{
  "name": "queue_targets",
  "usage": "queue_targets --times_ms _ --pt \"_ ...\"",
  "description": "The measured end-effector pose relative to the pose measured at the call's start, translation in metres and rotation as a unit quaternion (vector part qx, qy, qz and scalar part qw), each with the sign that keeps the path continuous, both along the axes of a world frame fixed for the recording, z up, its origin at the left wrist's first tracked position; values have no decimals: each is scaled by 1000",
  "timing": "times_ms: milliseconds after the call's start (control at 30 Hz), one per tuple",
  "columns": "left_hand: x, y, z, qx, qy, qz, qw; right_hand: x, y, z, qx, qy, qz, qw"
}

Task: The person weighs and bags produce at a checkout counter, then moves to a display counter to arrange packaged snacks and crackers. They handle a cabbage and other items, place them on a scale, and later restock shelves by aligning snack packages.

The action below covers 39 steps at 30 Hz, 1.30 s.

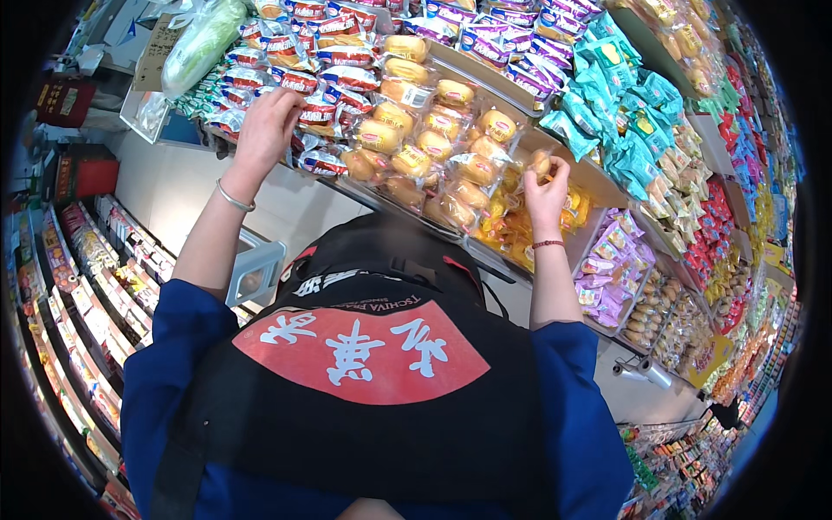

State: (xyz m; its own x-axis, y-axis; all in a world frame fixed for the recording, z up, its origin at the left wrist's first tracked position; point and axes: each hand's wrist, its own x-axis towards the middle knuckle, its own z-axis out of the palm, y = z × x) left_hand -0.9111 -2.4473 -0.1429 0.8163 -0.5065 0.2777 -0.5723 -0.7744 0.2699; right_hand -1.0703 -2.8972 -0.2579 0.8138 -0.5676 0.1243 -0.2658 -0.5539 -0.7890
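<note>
My left hand point(270, 126) is over the left part of the display, its fingers bent together against the red, white and blue snack packets point(321, 113). Whatever is between its fingertips is hidden. On the right, my right hand point(546, 192) pinches a small bun in clear wrapping point(539, 163), just above the compartment of yellow packets point(511, 221). Between my hands lie rows of round wrapped buns point(412, 160) in clear packaging.
Purple packets point(494, 43) and teal packets point(620, 100) lie beyond the buns. Lilac packets point(611, 260) fill a bin at right. A long green-and-white vegetable-like bag point(204, 48) rests far left. A light-blue stool point(257, 264) stands by my left side.
</note>
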Motion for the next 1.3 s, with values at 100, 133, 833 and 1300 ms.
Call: queue_targets --times_ms 100,133,833,1300 --pt "2 -5 -1 4 -34 7 999 3 5 24 6 -60 -3 998" --pt "3 -8 -3 3 -53 2 999 7 8 30 16 -79 5 997" --pt "-24 -12 -23 39 -74 101 991 101 97 69 -302 8 269 914" --pt "-32 -10 -24 32 -119 89 988 106 83 55 -248 97 288 920"
